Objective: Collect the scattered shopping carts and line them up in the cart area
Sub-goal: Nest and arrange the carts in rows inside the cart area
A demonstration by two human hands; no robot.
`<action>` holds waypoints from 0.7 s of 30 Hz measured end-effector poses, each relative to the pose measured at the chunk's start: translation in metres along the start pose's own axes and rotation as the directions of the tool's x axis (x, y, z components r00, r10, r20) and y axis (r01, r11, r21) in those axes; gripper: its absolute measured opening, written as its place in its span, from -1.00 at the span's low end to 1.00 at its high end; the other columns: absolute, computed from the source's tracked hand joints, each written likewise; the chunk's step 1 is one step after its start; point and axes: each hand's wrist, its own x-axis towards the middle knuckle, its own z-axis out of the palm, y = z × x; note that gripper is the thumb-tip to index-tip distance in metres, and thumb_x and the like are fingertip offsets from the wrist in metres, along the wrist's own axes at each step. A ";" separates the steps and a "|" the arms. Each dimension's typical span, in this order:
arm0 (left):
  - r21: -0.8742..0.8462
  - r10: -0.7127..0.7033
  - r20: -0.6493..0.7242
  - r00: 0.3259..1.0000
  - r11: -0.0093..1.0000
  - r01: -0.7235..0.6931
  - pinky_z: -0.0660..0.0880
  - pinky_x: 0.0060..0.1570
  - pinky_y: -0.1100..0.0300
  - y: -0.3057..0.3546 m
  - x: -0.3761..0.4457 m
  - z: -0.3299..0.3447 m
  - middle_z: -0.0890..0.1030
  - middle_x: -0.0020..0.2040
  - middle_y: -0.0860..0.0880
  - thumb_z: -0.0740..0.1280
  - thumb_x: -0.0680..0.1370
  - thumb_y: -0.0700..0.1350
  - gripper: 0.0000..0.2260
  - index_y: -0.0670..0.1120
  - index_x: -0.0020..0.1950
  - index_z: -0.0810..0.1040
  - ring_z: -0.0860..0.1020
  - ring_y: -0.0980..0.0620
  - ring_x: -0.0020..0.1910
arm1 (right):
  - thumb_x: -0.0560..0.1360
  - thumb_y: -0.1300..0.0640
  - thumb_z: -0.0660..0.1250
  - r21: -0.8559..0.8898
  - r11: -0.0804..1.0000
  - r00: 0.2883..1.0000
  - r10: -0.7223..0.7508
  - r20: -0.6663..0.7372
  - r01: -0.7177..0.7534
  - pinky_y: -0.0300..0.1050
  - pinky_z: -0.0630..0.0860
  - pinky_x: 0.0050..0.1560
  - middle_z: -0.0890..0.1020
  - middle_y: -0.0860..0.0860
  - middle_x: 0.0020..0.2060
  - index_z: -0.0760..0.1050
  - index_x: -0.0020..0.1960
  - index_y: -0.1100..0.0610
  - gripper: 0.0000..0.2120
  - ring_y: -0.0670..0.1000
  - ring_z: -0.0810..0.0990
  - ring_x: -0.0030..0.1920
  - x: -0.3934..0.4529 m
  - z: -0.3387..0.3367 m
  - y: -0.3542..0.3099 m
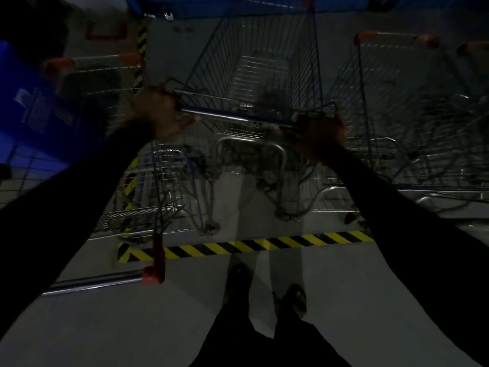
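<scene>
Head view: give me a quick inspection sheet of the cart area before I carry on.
Surface: grey floor, dim light, with a yellow-black hazard stripe across it just ahead of the feet.
Job's things: centre cart held by its handle bar; left cart and right cart parked either side; another cart's handle at lower left.
Clutter: blue sign or bin at far left, too blurred to identify.
Hands: left hand and right hand both grip the handle bar ends.
Cables: nothing seen.
Surroundings: blue wall or barrier beyond the carts; vertical hazard stripe at upper left.
</scene>
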 end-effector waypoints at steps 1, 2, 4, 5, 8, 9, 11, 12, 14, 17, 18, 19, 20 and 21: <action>0.054 0.009 0.023 1.000 0.998 -0.010 0.50 0.20 -0.17 0.005 -0.005 0.000 0.62 0.16 -0.38 0.19 0.60 0.41 -0.33 -0.19 0.14 0.66 0.58 -0.37 0.21 | 0.36 -0.68 -0.35 -0.013 1.000 0.998 -0.010 -0.055 0.009 0.31 0.17 0.57 0.73 0.06 0.03 0.63 0.08 0.01 0.05 0.18 0.63 0.26 -0.006 0.007 0.008; 0.063 0.048 0.013 0.999 0.997 -0.049 0.45 0.28 -0.19 0.013 -0.012 -0.003 0.64 0.14 -0.36 0.15 0.60 0.42 -0.32 -0.18 0.11 0.68 0.55 -0.34 0.28 | 0.35 -0.67 -0.39 0.012 0.999 0.999 -0.035 -0.023 0.035 0.28 0.30 0.50 0.73 0.09 -0.01 0.64 0.05 0.03 0.08 0.21 0.65 0.21 -0.016 0.007 0.011; 0.042 0.060 0.017 0.998 0.997 -0.060 0.39 0.36 -0.12 0.029 -0.027 -0.004 0.67 0.09 -0.34 0.18 0.63 0.37 -0.37 -0.18 0.08 0.68 0.51 -0.28 0.35 | 0.35 -0.66 -0.42 0.025 0.997 0.994 -0.066 -0.082 0.068 0.22 0.39 0.42 0.73 0.10 -0.05 0.65 0.00 0.05 0.09 0.23 0.66 0.16 -0.034 0.009 0.025; 0.014 0.054 0.061 0.997 0.998 -0.055 0.35 0.39 -0.08 0.039 -0.034 -0.005 0.67 0.10 -0.33 0.22 0.64 0.33 -0.41 -0.20 0.11 0.68 0.51 -0.27 0.35 | 0.40 -0.65 -0.37 0.011 0.997 0.992 -0.072 -0.108 0.074 0.21 0.36 0.44 0.73 0.08 -0.03 0.66 0.01 0.04 0.05 0.22 0.64 0.19 -0.040 0.014 0.032; -0.037 0.056 0.160 0.986 0.998 -0.050 0.23 0.49 -0.05 0.062 -0.049 0.002 0.68 0.13 -0.28 0.21 0.63 0.37 -0.39 -0.19 0.14 0.65 0.56 -0.24 0.31 | 0.54 -0.52 -0.08 -0.023 0.995 0.993 -0.103 -0.061 0.101 0.22 0.19 0.57 0.74 0.03 0.10 0.68 0.20 -0.07 -0.25 0.18 0.61 0.30 -0.062 0.013 0.048; -0.031 0.063 0.172 0.983 0.998 -0.058 0.17 0.54 -0.07 0.068 -0.055 0.006 0.69 0.11 -0.24 0.14 0.59 0.46 -0.31 -0.14 0.11 0.66 0.59 -0.21 0.28 | 0.57 -0.49 -0.02 0.014 0.994 0.994 -0.104 -0.033 0.104 0.23 0.14 0.59 0.74 0.02 0.14 0.66 0.26 -0.09 -0.32 0.17 0.59 0.33 -0.068 0.019 0.057; -0.028 0.061 0.183 0.981 0.998 -0.056 0.07 0.61 -0.13 0.074 -0.062 0.021 0.71 0.10 -0.17 -0.06 0.44 0.66 -0.10 -0.06 0.10 0.69 0.62 -0.15 0.27 | 0.56 -0.51 -0.09 0.010 0.993 0.993 -0.118 0.001 0.118 0.28 -0.04 0.63 0.73 -0.02 0.15 0.63 0.25 -0.11 -0.28 0.15 0.58 0.36 -0.080 0.023 0.073; -0.034 0.055 0.180 0.982 0.998 -0.050 0.04 0.62 -0.14 0.078 -0.067 0.029 0.72 0.12 -0.14 -0.15 0.38 0.70 -0.02 -0.02 0.13 0.70 0.61 -0.12 0.29 | 0.55 -0.54 -0.17 -0.011 0.992 0.992 -0.126 -0.001 0.126 0.32 -0.13 0.63 0.74 -0.05 0.13 0.63 0.23 -0.14 -0.24 0.14 0.59 0.36 -0.088 0.024 0.080; -0.041 0.044 0.208 0.977 0.999 -0.036 -0.02 0.63 -0.16 0.090 -0.078 0.042 0.72 0.17 -0.09 -0.26 0.32 0.73 0.07 0.08 0.27 0.68 0.60 -0.07 0.33 | 0.57 -0.53 -0.19 -0.016 0.985 0.983 -0.172 -0.063 0.172 0.34 -0.12 0.62 0.75 -0.11 0.10 0.64 0.24 -0.20 -0.26 0.10 0.61 0.35 -0.105 0.031 0.091; -0.019 0.068 0.186 0.980 0.998 -0.066 -0.11 0.64 -0.19 0.110 -0.103 0.046 0.70 0.26 -0.04 -0.24 0.37 0.70 -0.01 0.18 0.39 0.61 0.57 -0.02 0.38 | 0.57 -0.54 -0.16 -0.015 0.984 0.979 -0.178 -0.099 0.178 0.32 -0.03 0.62 0.77 -0.12 -0.05 0.68 0.16 -0.18 -0.25 0.05 0.66 0.25 -0.128 0.034 0.102; -0.020 0.074 0.168 0.983 0.997 -0.072 -0.10 0.64 -0.18 0.112 -0.110 0.050 0.69 0.28 -0.04 -0.20 0.41 0.67 -0.05 0.16 0.39 0.62 0.56 -0.03 0.39 | 0.55 -0.55 -0.18 -0.019 0.985 0.980 -0.171 -0.104 0.170 0.31 -0.02 0.62 0.76 -0.09 -0.10 0.70 0.11 -0.14 -0.21 0.06 0.67 0.22 -0.132 0.035 0.104; -0.011 0.073 0.141 0.987 0.997 -0.072 -0.10 0.64 -0.18 0.115 -0.117 0.051 0.68 0.30 -0.03 -0.19 0.43 0.65 -0.08 0.14 0.39 0.62 0.55 -0.03 0.40 | 0.54 -0.57 -0.21 -0.017 0.987 0.982 -0.159 -0.097 0.158 0.30 -0.02 0.62 0.76 -0.08 -0.13 0.70 0.07 -0.11 -0.17 0.07 0.67 0.21 -0.136 0.035 0.107; 0.003 0.073 0.130 0.989 0.997 -0.074 -0.10 0.64 -0.18 0.118 -0.122 0.052 0.67 0.32 0.00 -0.21 0.44 0.66 -0.07 0.16 0.39 0.61 0.54 0.00 0.41 | 0.53 -0.58 -0.23 -0.022 0.988 0.983 -0.157 -0.090 0.156 0.30 -0.03 0.61 0.76 -0.07 -0.15 0.70 0.06 -0.11 -0.15 0.07 0.68 0.20 -0.140 0.036 0.108; 0.016 0.075 0.125 0.989 0.997 -0.078 -0.11 0.64 -0.18 0.121 -0.127 0.052 0.68 0.32 0.03 -0.24 0.44 0.66 -0.07 0.18 0.40 0.60 0.54 0.02 0.42 | 0.54 -0.58 -0.22 -0.025 0.987 0.982 -0.163 -0.097 0.162 0.31 -0.01 0.61 0.76 -0.06 -0.18 0.70 0.05 -0.10 -0.15 0.07 0.69 0.17 -0.145 0.035 0.110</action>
